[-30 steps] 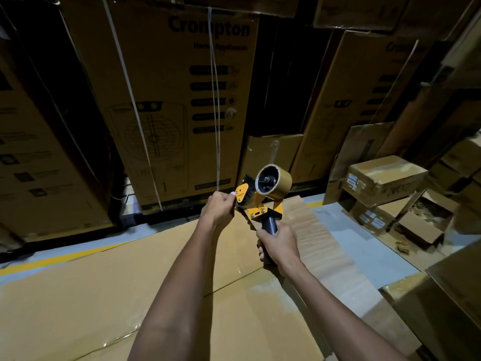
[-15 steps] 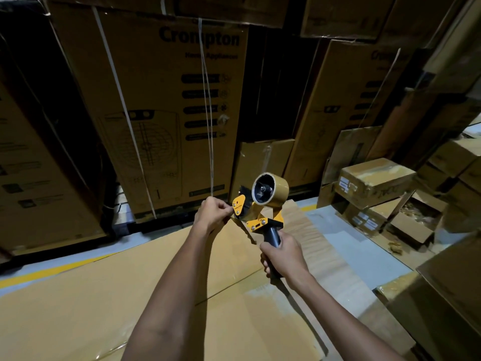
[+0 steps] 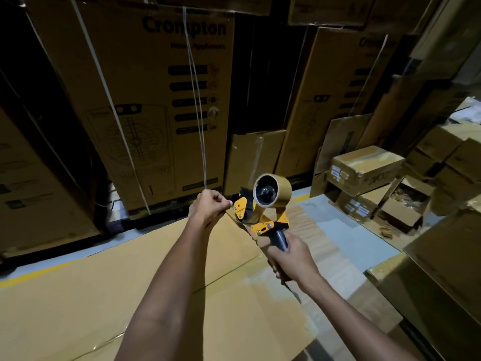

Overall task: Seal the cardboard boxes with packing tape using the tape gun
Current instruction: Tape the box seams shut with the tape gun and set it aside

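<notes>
Matt cardboard box [image 3: 104,295], glossy yellow tape gun [image 3: 260,214]

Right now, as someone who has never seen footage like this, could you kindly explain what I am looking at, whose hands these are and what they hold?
There is no machine here: the picture comes from one wide-angle camera worn on a person's head, looking forward and down at their own two bare arms. The right hand grips the dark handle of a yellow tape gun, which carries a roll of brown packing tape. The left hand is curled at the gun's front end and seems to pinch the tape's loose end, though that is too small to see for sure. Beneath the hands lies a large flat cardboard box with a seam running across its top. Behind stand tall printed cartons bound with straps, and to the right smaller boxes, one of them open.
</notes>
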Available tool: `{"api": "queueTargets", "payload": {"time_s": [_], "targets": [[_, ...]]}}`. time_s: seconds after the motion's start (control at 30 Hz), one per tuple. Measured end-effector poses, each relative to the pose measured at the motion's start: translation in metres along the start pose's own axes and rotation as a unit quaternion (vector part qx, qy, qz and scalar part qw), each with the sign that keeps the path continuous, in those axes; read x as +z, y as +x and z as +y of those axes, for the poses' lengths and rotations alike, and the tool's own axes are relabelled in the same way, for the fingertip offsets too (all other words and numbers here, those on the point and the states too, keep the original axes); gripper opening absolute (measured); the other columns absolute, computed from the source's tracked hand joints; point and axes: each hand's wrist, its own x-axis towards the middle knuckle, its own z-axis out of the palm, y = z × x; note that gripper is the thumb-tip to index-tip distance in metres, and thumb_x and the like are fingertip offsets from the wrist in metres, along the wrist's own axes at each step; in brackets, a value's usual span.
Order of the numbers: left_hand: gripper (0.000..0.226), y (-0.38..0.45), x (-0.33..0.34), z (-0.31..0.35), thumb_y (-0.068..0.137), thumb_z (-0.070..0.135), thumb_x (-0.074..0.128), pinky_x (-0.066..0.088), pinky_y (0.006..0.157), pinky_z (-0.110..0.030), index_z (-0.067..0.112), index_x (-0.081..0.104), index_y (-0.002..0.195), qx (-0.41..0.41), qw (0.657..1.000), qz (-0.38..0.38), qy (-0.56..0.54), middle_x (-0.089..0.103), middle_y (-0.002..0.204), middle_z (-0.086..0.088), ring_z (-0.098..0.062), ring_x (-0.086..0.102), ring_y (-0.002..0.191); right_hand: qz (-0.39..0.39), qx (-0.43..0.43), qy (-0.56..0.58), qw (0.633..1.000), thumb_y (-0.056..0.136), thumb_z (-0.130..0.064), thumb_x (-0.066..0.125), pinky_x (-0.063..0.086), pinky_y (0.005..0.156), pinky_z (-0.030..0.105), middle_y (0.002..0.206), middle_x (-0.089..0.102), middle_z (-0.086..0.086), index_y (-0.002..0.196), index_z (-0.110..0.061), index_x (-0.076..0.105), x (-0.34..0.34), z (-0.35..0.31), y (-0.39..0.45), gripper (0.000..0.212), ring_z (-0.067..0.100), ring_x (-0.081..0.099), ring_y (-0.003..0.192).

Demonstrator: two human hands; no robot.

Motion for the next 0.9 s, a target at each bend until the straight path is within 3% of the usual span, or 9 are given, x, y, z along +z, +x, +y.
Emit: {"api": "queueTargets", "payload": {"time_s": [0.13, 0.33, 0.43, 0.53, 0.63, 0.73, 0.9], "targets": [[0.043, -0.007, -0.001, 0.006, 0.083, 0.059, 0.074, 0.043, 0.061, -0.027, 0.021, 0.057, 0.07, 0.02, 0.999, -0.011, 0.024, 0.072, 0.08, 0.01, -0.006, 0.063, 0.079, -0.008, -0.006, -0.004, 1.0, 0.089, -0.008, 0.059, 0.054, 0.051, 0.04, 0.064, 0.065, 0.01, 0.098, -0.01, 0.057, 0.0, 0.001, 0.002, 0.01, 0.021, 0.058, 0.05], [0.037, -0.011, -0.002, 0.011, 0.086, 0.049, 0.076, 0.035, 0.056, -0.026, 0.021, 0.055, 0.074, 0.019, 0.999, -0.026, 0.018, 0.071, 0.082, 0.008, -0.008, 0.063, 0.078, -0.011, -0.02, -0.037, 0.999, 0.091, -0.01, 0.06, 0.059, 0.055, 0.047, 0.075, 0.067, 0.014, 0.098, -0.013, 0.056, -0.005, -0.001, -0.008, 0.009, 0.02, 0.061, 0.055], [0.04, -0.012, -0.004, 0.011, 0.085, 0.051, 0.076, 0.036, 0.059, -0.027, 0.022, 0.053, 0.073, 0.032, 0.999, -0.023, 0.01, 0.071, 0.081, 0.009, -0.009, 0.064, 0.079, -0.006, -0.036, -0.11, 0.993, 0.089, -0.017, 0.063, 0.056, 0.059, 0.039, 0.079, 0.066, 0.008, 0.092, -0.019, 0.055, -0.015, 0.008, -0.021, 0.009, 0.018, 0.063, 0.063], [0.041, -0.011, 0.001, 0.009, 0.086, 0.056, 0.073, 0.04, 0.063, -0.03, 0.022, 0.053, 0.074, 0.043, 0.998, -0.006, 0.042, 0.069, 0.08, 0.012, -0.013, 0.064, 0.083, 0.001, -0.033, -0.111, 0.993, 0.087, -0.014, 0.063, 0.054, 0.051, 0.034, 0.069, 0.064, 0.003, 0.085, -0.023, 0.053, -0.023, 0.018, -0.034, 0.013, 0.014, 0.06, 0.052], [0.034, -0.015, 0.007, 0.008, 0.09, 0.06, 0.065, 0.046, 0.077, -0.04, 0.027, 0.058, 0.085, 0.065, 0.991, 0.024, 0.112, 0.067, 0.097, 0.005, -0.024, 0.064, 0.102, 0.008, -0.038, -0.115, 0.993, 0.087, -0.014, 0.063, 0.052, 0.051, 0.033, 0.069, 0.063, 0.001, 0.083, -0.023, 0.052, -0.021, 0.017, -0.034, 0.016, 0.013, 0.06, 0.052], [0.034, -0.018, 0.015, 0.01, 0.096, 0.055, 0.058, 0.034, 0.104, -0.054, 0.022, 0.064, 0.1, 0.102, 0.971, 0.036, 0.211, 0.056, 0.137, -0.005, -0.03, 0.035, 0.143, 0.026, -0.052, -0.16, 0.985, 0.088, -0.024, 0.064, 0.053, 0.061, 0.034, 0.079, 0.061, 0.0, 0.085, -0.029, 0.05, -0.016, 0.017, -0.037, 0.016, 0.019, 0.062, 0.071], [0.039, -0.03, 0.022, 0.012, 0.098, 0.055, 0.051, 0.029, 0.113, -0.057, 0.024, 0.067, 0.115, 0.122, 0.953, 0.062, 0.269, 0.043, 0.156, -0.004, -0.03, 0.017, 0.153, 0.039, -0.056, -0.19, 0.979, 0.09, -0.028, 0.062, 0.055, 0.07, 0.041, 0.086, 0.059, 0.002, 0.098, -0.02, 0.053, -0.013, 0.017, -0.042, 0.015, 0.021, 0.059, 0.08]]}}
